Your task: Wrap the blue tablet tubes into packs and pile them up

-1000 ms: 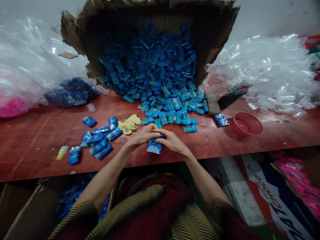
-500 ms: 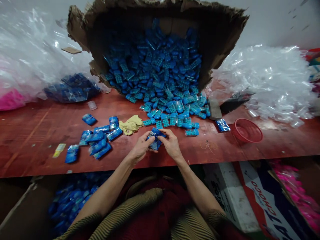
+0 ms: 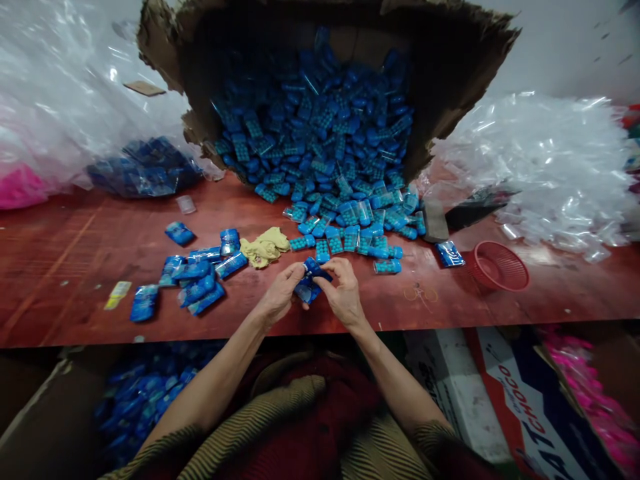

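Observation:
Above the front part of the red table (image 3: 280, 319), my left hand (image 3: 281, 291) grips the left side of a shiny blue printed wrapper (image 3: 309, 283). My right hand (image 3: 343, 291) pinches the wrapper's upper right edge between thumb and fingers. Whether anything is inside the wrapper I cannot tell. Just beyond my hands lie small clear bottles with blue caps and blue beads (image 3: 349, 238), spilling from a torn cardboard box (image 3: 470, 73). To the left of my left hand are a crumpled yellow cloth (image 3: 265, 247) and several blue wrapped packs (image 3: 197, 291).
A red plastic basket (image 3: 500, 267) stands at the right, beside a flat blue packet (image 3: 450, 254) and a grey block (image 3: 435, 221). Clear plastic pieces (image 3: 545, 167) are heaped behind. Bagged dark blue wrappers (image 3: 145, 170) sit back left. Below the table edge are boxes with blue packs (image 3: 145, 400).
The wrapper has folded and turned between my hands, its upper right edge drawn out by my right fingers. The view has shifted slightly; the things on the table lie as before.

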### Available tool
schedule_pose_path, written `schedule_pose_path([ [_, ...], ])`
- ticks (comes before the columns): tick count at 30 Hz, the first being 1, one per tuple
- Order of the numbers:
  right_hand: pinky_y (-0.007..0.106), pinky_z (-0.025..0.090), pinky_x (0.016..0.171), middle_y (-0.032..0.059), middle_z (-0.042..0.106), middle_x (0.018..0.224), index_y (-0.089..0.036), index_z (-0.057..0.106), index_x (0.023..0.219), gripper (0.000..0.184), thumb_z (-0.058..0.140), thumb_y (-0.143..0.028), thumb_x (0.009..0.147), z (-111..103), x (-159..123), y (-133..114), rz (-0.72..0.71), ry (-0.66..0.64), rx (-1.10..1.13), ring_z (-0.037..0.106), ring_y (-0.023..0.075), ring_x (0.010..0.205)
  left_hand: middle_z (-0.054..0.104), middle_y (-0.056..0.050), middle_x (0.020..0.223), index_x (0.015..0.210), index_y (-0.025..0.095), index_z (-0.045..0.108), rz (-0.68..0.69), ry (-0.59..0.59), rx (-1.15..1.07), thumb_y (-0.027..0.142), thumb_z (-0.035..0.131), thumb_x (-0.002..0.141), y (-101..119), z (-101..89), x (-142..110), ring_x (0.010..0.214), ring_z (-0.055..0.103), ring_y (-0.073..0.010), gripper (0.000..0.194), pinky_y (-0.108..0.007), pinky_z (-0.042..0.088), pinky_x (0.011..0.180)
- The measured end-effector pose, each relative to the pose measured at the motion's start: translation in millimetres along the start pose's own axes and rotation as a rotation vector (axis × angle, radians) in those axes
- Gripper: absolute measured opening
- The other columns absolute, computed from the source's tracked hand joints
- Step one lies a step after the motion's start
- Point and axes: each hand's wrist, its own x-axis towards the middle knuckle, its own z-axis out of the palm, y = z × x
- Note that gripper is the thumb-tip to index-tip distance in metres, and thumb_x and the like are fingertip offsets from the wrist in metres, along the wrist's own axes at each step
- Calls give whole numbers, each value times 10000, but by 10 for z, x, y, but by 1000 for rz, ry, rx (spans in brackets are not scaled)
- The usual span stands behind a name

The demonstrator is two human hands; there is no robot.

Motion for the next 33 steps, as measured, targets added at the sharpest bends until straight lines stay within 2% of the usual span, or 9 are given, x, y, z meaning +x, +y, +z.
schedule_pose_path([
  [5,358,441,809,44,599,919,-235,608,841,56,622,-254,791,0,10,-6,-32,-51,-40,531,211,921,561,6,638,930,138,597,-5,4,4,550,663,692,-10,-33,20,461,517,-90,480,-203,446,376],
  [13,383,443,814,68,609,907,-226,589,832,36,573,-256,843,12,0,-77,-144,-87,-215,539,227,889,558,7,662,895,150,586,-28,22,-94,546,670,686,-26,-75,78,474,539,-101,456,-200,438,353],
  [18,374,471,797,86,617,934,-220,581,1039,197,515,-240,854,53,50,-131,-100,-197,-161,570,235,880,576,2,664,875,161,589,-116,-15,-224,478,673,718,-46,-164,114,462,553,-112,364,-215,446,338],
  [22,320,471,731,41,601,804,-215,584,867,73,514,-223,845,72,172,-205,-68,-313,-54,568,193,770,561,8,624,865,153,602,-239,-3,-317,375,686,722,-17,-262,155,449,551,-116,277,-223,445,331],
  [25,273,462,651,6,577,738,-211,542,815,62,504,-247,848,89,240,-261,50,-301,62,545,152,678,593,-7,643,839,147,607,-281,-4,-327,329,729,667,25,-333,188,458,550,-117,279,-228,437,346],
  [29,237,445,481,-28,527,682,-220,504,889,143,494,-358,852,83,279,-236,334,-215,305,508,116,525,598,-3,628,816,158,605,-130,26,-129,358,746,639,223,-473,298,478,536,-107,302,-222,425,423],
  [31,221,413,401,-45,491,664,-230,498,966,202,509,-388,841,57,283,-163,447,-172,400,463,93,443,582,12,603,807,159,602,-2,120,82,376,733,641,421,-606,427,477,517,-96,303,-210,402,446],
  [33,201,392,373,-56,451,665,-249,500,1064,278,530,-398,832,33,290,-58,501,-120,436,428,76,425,569,22,592,769,152,603,142,268,310,352,715,636,664,-794,610,490,502,-89,265,-201,383,467],
])
